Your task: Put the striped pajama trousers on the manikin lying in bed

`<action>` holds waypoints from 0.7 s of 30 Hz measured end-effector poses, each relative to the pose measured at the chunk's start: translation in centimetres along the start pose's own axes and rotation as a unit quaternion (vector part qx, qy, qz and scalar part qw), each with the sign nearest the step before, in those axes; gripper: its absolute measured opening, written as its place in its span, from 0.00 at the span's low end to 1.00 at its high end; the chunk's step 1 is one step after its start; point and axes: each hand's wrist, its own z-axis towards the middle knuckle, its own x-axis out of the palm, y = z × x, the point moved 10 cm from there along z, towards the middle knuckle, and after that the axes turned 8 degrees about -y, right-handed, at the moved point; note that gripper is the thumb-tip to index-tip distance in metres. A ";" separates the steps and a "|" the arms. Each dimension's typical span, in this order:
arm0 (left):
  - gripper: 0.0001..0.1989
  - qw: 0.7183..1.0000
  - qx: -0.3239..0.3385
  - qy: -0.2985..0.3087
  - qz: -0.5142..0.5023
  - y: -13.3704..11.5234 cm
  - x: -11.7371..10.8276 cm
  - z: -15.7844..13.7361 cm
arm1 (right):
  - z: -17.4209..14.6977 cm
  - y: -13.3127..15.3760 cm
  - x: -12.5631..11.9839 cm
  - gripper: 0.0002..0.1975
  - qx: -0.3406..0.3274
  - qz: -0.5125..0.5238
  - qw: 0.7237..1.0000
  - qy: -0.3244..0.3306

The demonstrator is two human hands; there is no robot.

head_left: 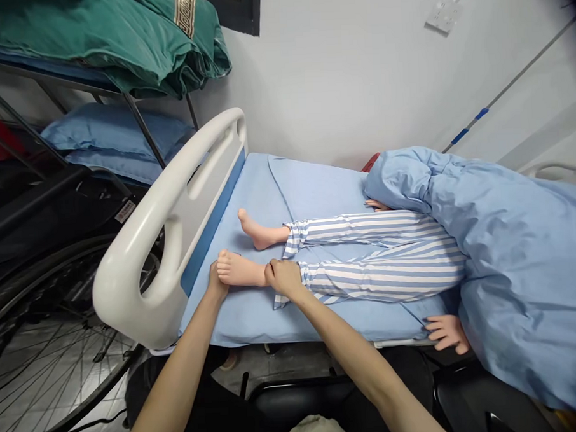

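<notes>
The left hand (pixel 216 283) is clasped at the sole of the manikin's (pixel 386 276) nearer bare foot (pixel 241 269), and the right hand (pixel 285 277) is closed around its ankle (pixel 259 274), over the blue bed sheet (pixel 249 319) near the white footboard (pixel 123 274).

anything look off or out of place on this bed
Yes, the blue quilt: it is bunched over the manikin's upper body, leaving its striped trouser legs uncovered, and droops over the near side of the bed. One manikin hand also pokes out at that edge. I see no spill or damage.
</notes>
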 end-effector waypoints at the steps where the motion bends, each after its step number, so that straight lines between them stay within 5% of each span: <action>1: 0.10 0.991 -0.022 -0.117 0.064 -0.3 -1.2 -0.5 | 0.3 -0.1 -0.2 0.16 -0.003 0.023 1.000 0.005; 4: 0.09 0.956 -0.025 -0.236 0.175 -1.9 -1.6 -2.1 | 2.2 -0.5 -1.2 0.12 -0.014 0.117 0.993 -0.011; 11: 0.10 0.945 -0.079 -0.250 0.197 -1.1 -2.5 -2.2 | 11.5 -3.1 -3.8 0.13 0.079 0.238 0.963 -0.096; 18: 0.10 0.897 -0.101 -0.239 0.358 -0.5 -2.5 -2.0 | 16.5 -3.2 -0.3 0.15 0.105 0.146 0.983 0.023; 21: 0.11 0.907 -0.129 -0.237 0.323 0.2 -3.0 -2.2 | 16.7 -3.9 0.9 0.18 0.137 0.128 0.982 0.031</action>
